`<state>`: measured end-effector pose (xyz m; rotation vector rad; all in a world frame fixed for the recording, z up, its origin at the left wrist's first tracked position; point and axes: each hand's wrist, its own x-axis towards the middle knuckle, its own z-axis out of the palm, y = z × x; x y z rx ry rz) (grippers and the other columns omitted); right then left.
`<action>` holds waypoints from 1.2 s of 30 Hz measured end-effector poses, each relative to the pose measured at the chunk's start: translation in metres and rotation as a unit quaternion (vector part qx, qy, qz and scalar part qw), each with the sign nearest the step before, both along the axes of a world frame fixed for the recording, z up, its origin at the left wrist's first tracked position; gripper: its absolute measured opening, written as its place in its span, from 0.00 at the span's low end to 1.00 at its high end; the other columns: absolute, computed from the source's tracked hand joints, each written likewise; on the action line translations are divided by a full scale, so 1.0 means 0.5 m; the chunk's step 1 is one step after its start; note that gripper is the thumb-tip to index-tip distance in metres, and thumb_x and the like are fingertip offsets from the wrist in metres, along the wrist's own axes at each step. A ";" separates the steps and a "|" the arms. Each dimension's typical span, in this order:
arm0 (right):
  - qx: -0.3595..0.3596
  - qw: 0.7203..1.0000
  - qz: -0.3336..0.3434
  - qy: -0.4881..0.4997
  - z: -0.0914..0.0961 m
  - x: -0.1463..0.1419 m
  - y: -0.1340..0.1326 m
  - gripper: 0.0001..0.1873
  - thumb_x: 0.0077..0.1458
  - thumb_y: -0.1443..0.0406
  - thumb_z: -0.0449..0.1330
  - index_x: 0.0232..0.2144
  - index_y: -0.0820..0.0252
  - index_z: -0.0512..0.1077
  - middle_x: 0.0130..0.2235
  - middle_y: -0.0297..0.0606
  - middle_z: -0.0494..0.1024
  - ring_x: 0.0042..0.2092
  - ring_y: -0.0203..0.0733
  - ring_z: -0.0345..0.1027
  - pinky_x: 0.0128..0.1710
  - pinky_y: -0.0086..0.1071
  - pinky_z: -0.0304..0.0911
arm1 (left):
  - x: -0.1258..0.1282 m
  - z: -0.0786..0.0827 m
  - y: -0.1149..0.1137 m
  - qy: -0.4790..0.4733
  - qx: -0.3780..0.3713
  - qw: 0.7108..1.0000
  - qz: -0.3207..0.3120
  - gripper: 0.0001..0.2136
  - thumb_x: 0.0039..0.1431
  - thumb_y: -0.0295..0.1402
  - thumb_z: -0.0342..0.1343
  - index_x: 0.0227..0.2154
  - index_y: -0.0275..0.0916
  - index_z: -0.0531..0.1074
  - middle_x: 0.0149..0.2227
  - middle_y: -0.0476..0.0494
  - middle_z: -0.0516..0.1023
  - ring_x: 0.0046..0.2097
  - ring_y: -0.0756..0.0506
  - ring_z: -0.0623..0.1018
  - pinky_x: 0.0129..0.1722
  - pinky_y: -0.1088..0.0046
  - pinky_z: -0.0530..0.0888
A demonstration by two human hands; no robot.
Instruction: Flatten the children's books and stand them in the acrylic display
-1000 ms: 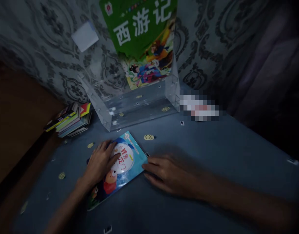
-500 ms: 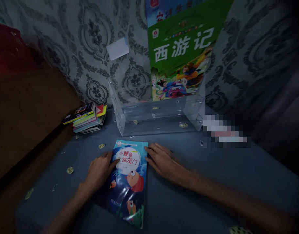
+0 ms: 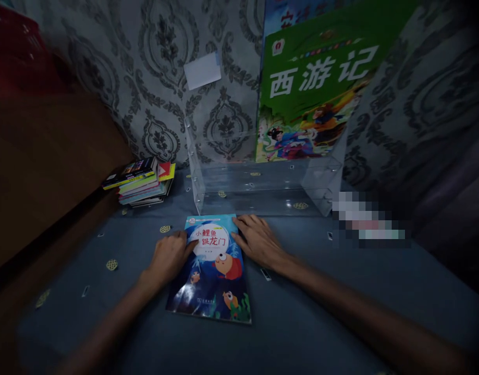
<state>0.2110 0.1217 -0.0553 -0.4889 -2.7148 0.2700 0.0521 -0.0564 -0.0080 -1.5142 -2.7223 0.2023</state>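
From where I stand: fish book (image 3: 208, 276) flat on the blue table (image 3: 364, 265), cover up, between both hands, just in front of the clear rack (image 3: 321, 182). Left hand (image 3: 169, 256) on its left edge, thumb over the cover, fingers bunched together; can't tell if they pinch from below. Right hand (image 3: 259, 240) at the upper right edge, fingers slightly spread, tips touching it. Green book (image 3: 313, 99) stands at the rack's right end, blue book (image 3: 302, 13) behind. Book stack (image 3: 142, 185) back left, white card (image 3: 203, 71) on the wall (image 3: 157, 52).
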 end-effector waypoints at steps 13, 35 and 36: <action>0.001 1.000 -0.026 -0.004 -0.016 -0.004 0.008 0.25 0.63 0.57 0.52 0.57 0.64 0.68 0.52 0.52 0.73 0.52 0.57 0.64 0.49 0.47 0.61 | -0.174 -0.037 0.053 -0.438 0.366 0.816 0.087 0.12 0.59 0.28 0.54 0.19 0.37 0.67 0.16 0.53 0.62 0.21 0.52 0.65 0.22 0.79 0.59; -0.057 0.998 0.004 0.012 -0.018 0.000 0.014 0.27 0.63 0.55 0.51 0.56 0.68 0.69 0.52 0.54 0.73 0.54 0.56 0.65 0.56 0.49 0.60 | -0.164 -0.074 -0.050 -0.599 0.780 0.182 0.011 0.22 0.70 0.32 0.33 0.33 0.39 0.74 0.23 0.49 0.69 0.28 0.54 0.71 0.23 0.86 0.65; -0.055 0.998 0.007 0.013 -0.019 0.001 0.014 0.27 0.63 0.56 0.51 0.56 0.68 0.69 0.53 0.54 0.73 0.54 0.56 0.65 0.57 0.49 0.59 | -0.143 -0.065 -0.052 -0.600 0.779 0.182 0.011 0.21 0.70 0.33 0.34 0.34 0.39 0.74 0.23 0.48 0.69 0.28 0.54 0.71 0.23 0.85 0.65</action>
